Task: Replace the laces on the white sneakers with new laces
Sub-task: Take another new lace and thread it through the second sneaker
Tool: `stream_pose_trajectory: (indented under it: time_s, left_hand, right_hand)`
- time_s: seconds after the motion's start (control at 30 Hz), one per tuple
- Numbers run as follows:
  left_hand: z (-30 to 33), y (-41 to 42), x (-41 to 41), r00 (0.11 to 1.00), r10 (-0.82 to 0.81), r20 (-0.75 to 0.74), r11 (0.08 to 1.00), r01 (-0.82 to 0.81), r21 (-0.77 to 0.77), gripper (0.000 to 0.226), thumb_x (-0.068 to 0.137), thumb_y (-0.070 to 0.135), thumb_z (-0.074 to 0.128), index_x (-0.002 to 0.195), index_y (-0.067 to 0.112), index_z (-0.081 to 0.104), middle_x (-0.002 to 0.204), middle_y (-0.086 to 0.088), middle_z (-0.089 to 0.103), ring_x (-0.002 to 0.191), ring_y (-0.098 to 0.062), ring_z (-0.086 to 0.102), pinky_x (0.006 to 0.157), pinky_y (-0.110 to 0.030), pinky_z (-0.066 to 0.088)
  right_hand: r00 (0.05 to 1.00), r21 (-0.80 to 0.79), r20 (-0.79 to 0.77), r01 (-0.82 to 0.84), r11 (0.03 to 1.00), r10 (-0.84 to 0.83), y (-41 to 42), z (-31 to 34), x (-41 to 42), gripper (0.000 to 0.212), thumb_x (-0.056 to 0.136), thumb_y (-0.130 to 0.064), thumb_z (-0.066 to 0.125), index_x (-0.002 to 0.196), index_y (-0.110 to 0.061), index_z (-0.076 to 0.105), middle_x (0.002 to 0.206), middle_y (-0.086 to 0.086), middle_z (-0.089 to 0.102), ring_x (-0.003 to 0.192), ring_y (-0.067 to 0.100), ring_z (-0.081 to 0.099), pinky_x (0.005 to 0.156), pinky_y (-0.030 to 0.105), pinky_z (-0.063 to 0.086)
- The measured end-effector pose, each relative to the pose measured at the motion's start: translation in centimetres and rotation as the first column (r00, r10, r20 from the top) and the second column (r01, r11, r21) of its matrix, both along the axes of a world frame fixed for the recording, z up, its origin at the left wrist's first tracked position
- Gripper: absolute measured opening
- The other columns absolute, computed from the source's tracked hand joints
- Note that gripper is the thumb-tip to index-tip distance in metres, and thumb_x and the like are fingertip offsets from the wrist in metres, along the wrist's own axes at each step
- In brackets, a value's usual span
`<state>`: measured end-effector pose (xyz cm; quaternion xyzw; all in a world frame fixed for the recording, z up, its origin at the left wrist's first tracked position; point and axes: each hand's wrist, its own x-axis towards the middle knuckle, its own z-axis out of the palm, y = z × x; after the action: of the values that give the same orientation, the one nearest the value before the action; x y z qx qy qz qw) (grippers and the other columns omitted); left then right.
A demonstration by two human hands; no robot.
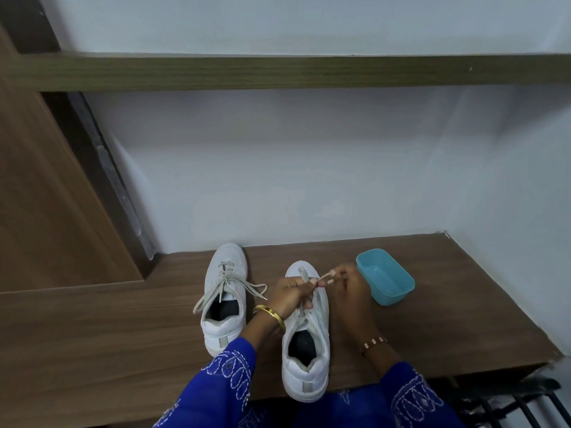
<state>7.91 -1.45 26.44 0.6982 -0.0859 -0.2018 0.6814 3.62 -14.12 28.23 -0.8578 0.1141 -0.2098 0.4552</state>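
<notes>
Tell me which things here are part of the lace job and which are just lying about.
Part of the job:
- right sneaker
- lace, pinched by left hand and right hand
- left sneaker, loosely laced

Lying about:
- blue tub, looks empty
- wooden shelf

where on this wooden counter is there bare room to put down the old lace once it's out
Bare wood lies left of the left sneaker, toward the cabinet panel, and right of the blue tub, up to the side wall. It is crowded between the tub and the right sneaker, where both hands work the lace.
</notes>
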Motion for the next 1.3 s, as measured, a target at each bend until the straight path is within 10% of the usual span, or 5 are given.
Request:
stream_pose_trajectory:
  time_s: [0.2, 0.37, 0.73, 0.93, 1.3]
  left_hand:
    - [-0.8, 0.0, -0.2, 1.000, 0.006, 0.029, 0.999, -0.007, 0.044, 0.051, 0.093, 0.012, 0.052, 0.047, 0.026, 0.068, 0.087, -0.029, 0.063, 0.050, -0.009, 0.051, 0.057, -0.021, 0.042]
    - [-0.5, 0.2, -0.1, 0.995, 0.098, 0.010, 0.995, -0.099, 0.023, 0.029, 0.092, 0.006, 0.052, 0.070, 0.011, 0.070, 0.049, 0.006, 0.062, 0.039, -0.002, 0.048, 0.049, -0.013, 0.041]
    - [-1.1, 0.3, 0.5, 0.987, 0.151, -0.051, 0.988, -0.152, -0.010, 0.028, 0.090, 0.010, 0.057, 0.078, -0.014, 0.066, 0.043, 0.002, 0.056, 0.050, -0.014, 0.051, 0.067, -0.030, 0.046]
    - [-1.0, 0.2, 0.4, 0.990, 0.136, -0.028, 0.991, -0.135, 0.016, 0.025, 0.089, 0.009, 0.057, 0.070, -0.005, 0.064, 0.044, 0.003, 0.057, 0.049, -0.011, 0.054, 0.064, -0.027, 0.046]
    - [-0.6, 0.3, 0.1, 0.999, -0.022, 0.032, 0.995, 0.019, 0.093, 0.027, 0.090, 0.020, 0.058, 0.074, 0.007, 0.074, 0.052, 0.006, 0.061, 0.062, -0.008, 0.057, 0.068, -0.023, 0.042]
  right_hand:
    - [0.981, 0.658, -0.179, 0.179, 0.731, -0.080, -1.1, 0.5, 0.0, 0.017, 0.098, -0.009, 0.039, 0.096, -0.002, 0.054, 0.066, 0.006, 0.057, 0.056, 0.014, 0.052, 0.048, 0.018, 0.045]
    - [0.992, 0.117, -0.050, -0.110, 0.987, 0.116, -2.2, 0.2, -0.2, 0.029, 0.089, -0.003, 0.053, 0.117, -0.011, 0.056, 0.100, -0.002, 0.056, 0.084, 0.004, 0.058, 0.066, 0.008, 0.042]
    - [0.890, -0.535, -0.354, -0.445, 0.718, 0.288, -1.4, -2.1, 0.6, 0.048, 0.097, -0.026, 0.045, 0.142, -0.011, 0.035, 0.135, 0.009, 0.050, 0.124, 0.021, 0.046, 0.105, 0.029, 0.034]
    - [0.872, -0.123, -0.348, -0.407, 0.905, 0.345, -1.1, -0.3, -0.8, 0.037, 0.100, -0.027, 0.037, 0.070, -0.016, 0.055, 0.072, 0.000, 0.056, 0.074, 0.019, 0.055, 0.068, 0.028, 0.041]
    - [0.914, 0.667, -0.189, -0.148, 0.730, 0.358, -1.8, 2.0, -0.3, 0.034, 0.099, -0.020, 0.040, 0.067, -0.009, 0.045, 0.051, 0.001, 0.042, 0.044, 0.010, 0.039, 0.045, 0.020, 0.036]
